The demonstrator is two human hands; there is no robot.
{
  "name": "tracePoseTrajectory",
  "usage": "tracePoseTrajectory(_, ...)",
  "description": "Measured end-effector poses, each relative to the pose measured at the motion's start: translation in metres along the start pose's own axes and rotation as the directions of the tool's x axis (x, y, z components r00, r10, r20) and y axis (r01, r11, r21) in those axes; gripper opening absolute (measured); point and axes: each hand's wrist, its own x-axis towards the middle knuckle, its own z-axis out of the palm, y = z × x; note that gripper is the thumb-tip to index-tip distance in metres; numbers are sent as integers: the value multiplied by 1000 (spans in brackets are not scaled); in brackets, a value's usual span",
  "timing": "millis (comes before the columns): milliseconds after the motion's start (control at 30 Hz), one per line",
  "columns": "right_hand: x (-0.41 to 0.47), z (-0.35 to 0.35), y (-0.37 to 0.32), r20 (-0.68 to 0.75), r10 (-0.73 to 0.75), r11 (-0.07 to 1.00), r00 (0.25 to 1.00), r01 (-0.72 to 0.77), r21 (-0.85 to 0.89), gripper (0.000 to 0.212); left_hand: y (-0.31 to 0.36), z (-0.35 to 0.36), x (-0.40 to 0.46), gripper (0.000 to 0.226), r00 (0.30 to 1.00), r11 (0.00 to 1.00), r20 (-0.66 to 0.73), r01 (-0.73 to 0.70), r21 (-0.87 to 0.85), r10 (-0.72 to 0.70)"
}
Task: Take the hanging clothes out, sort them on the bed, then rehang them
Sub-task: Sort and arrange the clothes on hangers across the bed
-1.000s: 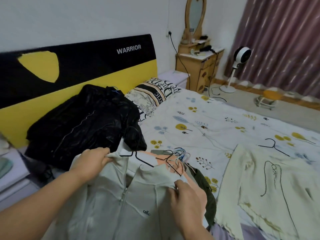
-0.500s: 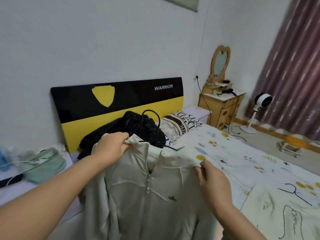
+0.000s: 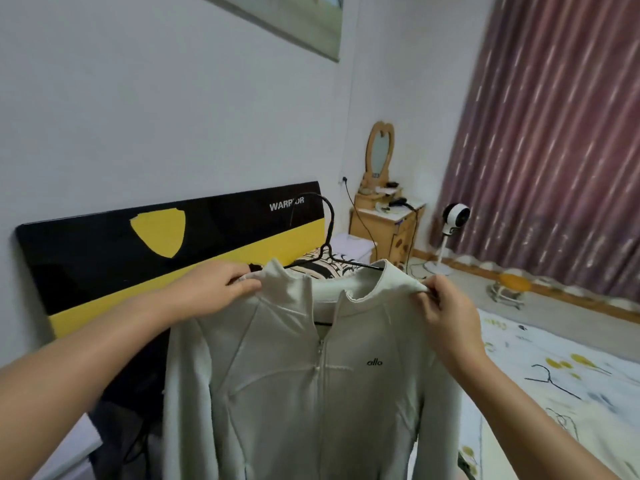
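Note:
A pale grey zip jacket point(image 3: 311, 382) with a small dark logo on its chest hangs in the air in front of me on a black wire hanger point(image 3: 329, 237), whose hook rises above the collar. My left hand point(image 3: 214, 292) grips the jacket's left shoulder. My right hand point(image 3: 443, 313) pinches its right shoulder. Both arms are stretched forward and hold the jacket upright. A black jacket point(image 3: 128, 410) lies low on the left, mostly hidden behind the grey one. A second black hanger point(image 3: 550, 381) lies on the bed's flowered sheet point(image 3: 554, 362) at the right.
The black and yellow headboard point(image 3: 104, 265) stands behind the jacket against the white wall. A wooden dresser point(image 3: 384, 226) with a mirror is in the far corner, a white fan point(image 3: 450, 230) and a small stool point(image 3: 509, 289) on the floor by the striped curtain point(image 3: 554, 133).
Both hands have lifted the grey jacket, with its hanger, off the pile on the bed and raised it upright to chest height. My view has tilted up toward the wall.

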Motion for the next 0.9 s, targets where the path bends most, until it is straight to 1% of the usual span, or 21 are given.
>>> tracePoseTrajectory(100,13,7,4,-23,60,998,998,-60,-19,7,-10,-1,25,38,997,998,36,-61,9,61)
tracePoseTrajectory(167,23,10,9,-35,100,995,994,-101,-25,13,-11,1,45,39,994,994,39,-108,18,107)
tracePoseTrajectory(233,37,14,14,-67,122,991,990,-125,-39,26,-7,4,67,35,988,988,13,-157,14,156)
tracePoseTrajectory(300,53,18,22,-97,142,988,985,-148,-49,31,-1,8,90,35,981,982,-36,-191,-6,190)
tracePoseTrajectory(433,93,29,45,-100,202,974,974,-211,-85,16,15,17,142,35,968,977,-150,-209,-50,200)
tracePoseTrajectory(533,122,41,69,-125,205,963,971,-222,-149,4,32,27,183,35,957,976,-198,-218,-22,210)
tracePoseTrajectory(567,130,46,77,-143,211,953,967,-236,-191,11,39,29,197,37,954,976,-213,-219,-13,211)
tracePoseTrajectory(600,136,52,87,-161,215,942,963,-248,-227,27,45,32,210,39,949,975,-231,-221,-5,214)
tracePoseTrajectory(667,144,63,97,-229,244,923,942,-298,-245,57,57,37,237,39,940,975,-262,-223,12,218)
tracePoseTrajectory(733,145,79,102,-243,295,913,924,-347,-213,72,69,42,262,41,934,975,-282,-224,13,218)
tracePoseTrajectory(800,142,102,103,-178,323,919,930,-353,-173,76,84,49,288,44,930,973,-295,-232,-13,218)
tracePoseTrajectory(900,137,146,101,23,308,945,951,-302,-126,79,108,58,325,42,918,960,-310,-275,-51,247)
